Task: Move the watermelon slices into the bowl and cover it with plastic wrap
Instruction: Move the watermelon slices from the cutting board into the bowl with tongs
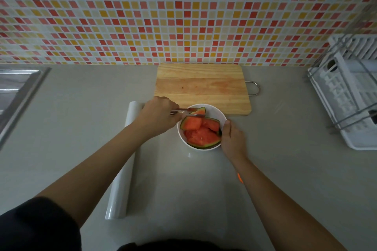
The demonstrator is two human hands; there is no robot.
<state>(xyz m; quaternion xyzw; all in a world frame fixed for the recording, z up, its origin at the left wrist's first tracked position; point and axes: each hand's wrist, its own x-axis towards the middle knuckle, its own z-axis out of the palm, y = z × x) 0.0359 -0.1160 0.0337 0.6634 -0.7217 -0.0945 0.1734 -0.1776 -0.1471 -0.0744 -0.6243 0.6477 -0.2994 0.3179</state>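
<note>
A white bowl [218,115] sits on the counter just in front of the wooden cutting board [202,85]. Several red watermelon slices [201,133] with green rind lie inside it. My left hand [161,116] grips metal tongs [187,113] whose tips pinch one slice [201,111] over the bowl's far rim. My right hand [231,138] holds the bowl's right side. A roll of plastic wrap [124,169] lies lengthwise to the left of the bowl, partly under my left forearm. The cutting board carries no slices.
A steel sink [16,91] is at the left edge. A white dish rack [350,96] with wire frame stands at the right. The tiled wall runs behind the board. A metal handle [255,87] sticks out of the board's right side.
</note>
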